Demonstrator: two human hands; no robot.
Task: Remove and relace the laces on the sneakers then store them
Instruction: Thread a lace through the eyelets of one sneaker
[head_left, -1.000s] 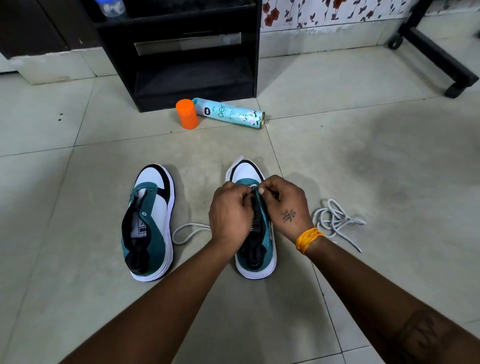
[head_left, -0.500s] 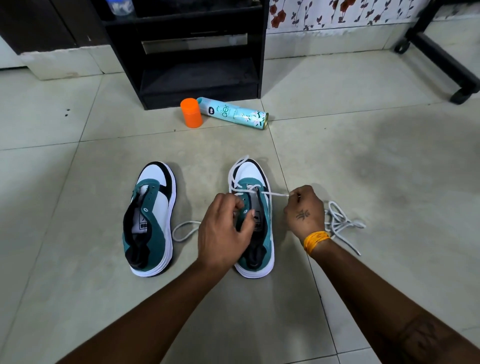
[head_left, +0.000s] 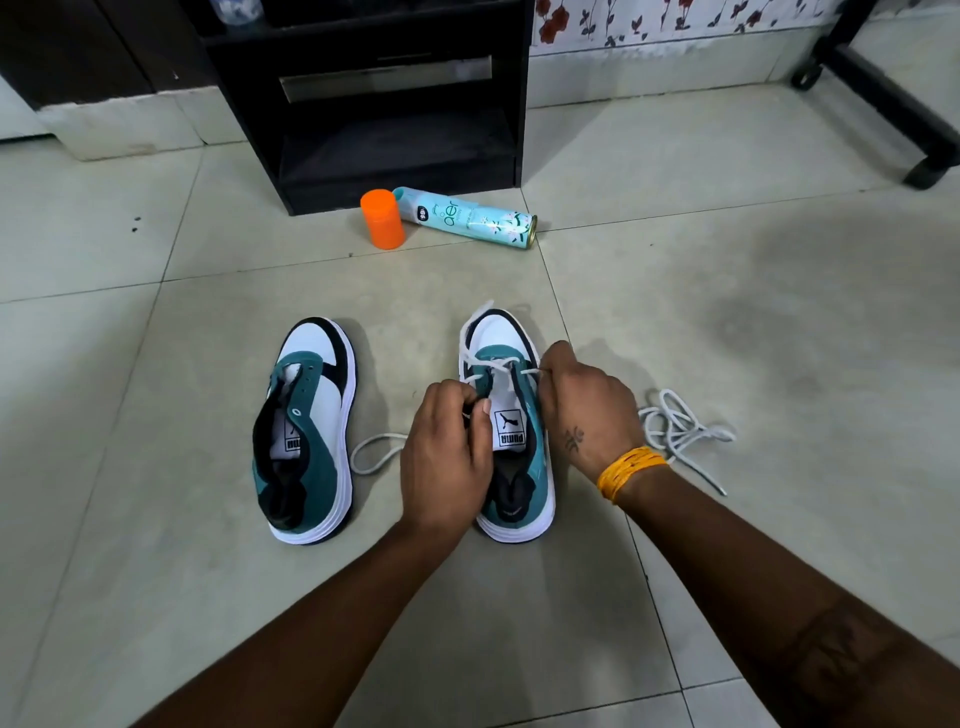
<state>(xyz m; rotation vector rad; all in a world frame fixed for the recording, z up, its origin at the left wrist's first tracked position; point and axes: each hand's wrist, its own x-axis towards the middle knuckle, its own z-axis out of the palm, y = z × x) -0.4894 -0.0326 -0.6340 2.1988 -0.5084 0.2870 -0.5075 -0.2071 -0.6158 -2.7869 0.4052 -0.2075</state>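
Head view: right sneaker (head_left: 524, 467), teal and white, at centre of the tiled floor (head_left: 727, 322), white lace (head_left: 501, 364) crossing its front eyelets; left hand (head_left: 447, 457) with curled fingers pinching the lace at the shoe's 9 o'clock edge; right hand (head_left: 587, 410) pinching the lace end at the 3 o'clock edge; left sneaker (head_left: 306, 436), unlaced, at 9 o'clock; loose lace heap (head_left: 680, 431) at 3 o'clock; orange cap (head_left: 383, 218) and teal spray can (head_left: 470, 218) at 12 o'clock, before a black cabinet (head_left: 395, 93)
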